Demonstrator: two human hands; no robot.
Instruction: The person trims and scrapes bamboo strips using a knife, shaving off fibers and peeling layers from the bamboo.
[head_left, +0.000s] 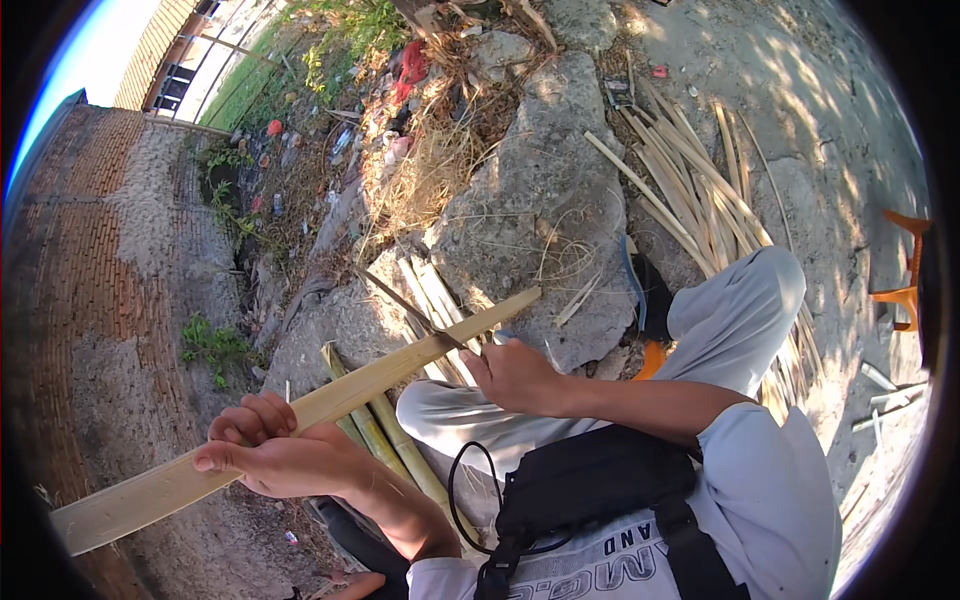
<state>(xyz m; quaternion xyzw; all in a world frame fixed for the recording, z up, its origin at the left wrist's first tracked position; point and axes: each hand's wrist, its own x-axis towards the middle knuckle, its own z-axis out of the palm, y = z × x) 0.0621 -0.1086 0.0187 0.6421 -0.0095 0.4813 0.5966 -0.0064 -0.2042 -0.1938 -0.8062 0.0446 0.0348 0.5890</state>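
Note:
A long, flat bamboo strip [370,378] runs slantwise in front of me, from the lower left up to the middle. My left hand [275,450] is closed around its lower part, thumb on the near side and fingers curled over the far side. Closer to its far end, my right hand [515,377] grips a knife whose handle is mostly hidden in the fist. The narrow dark blade [400,302] crosses the strip and points up to the left. Blade and strip appear to touch.
Green bamboo poles [405,445] lie under the strip, beside my bent leg [740,310]. Pale split strips [700,185] are heaped at the right. A large rock slab [550,190] lies ahead, a brick wall [90,270] stands left, and orange stool legs [912,270] show far right.

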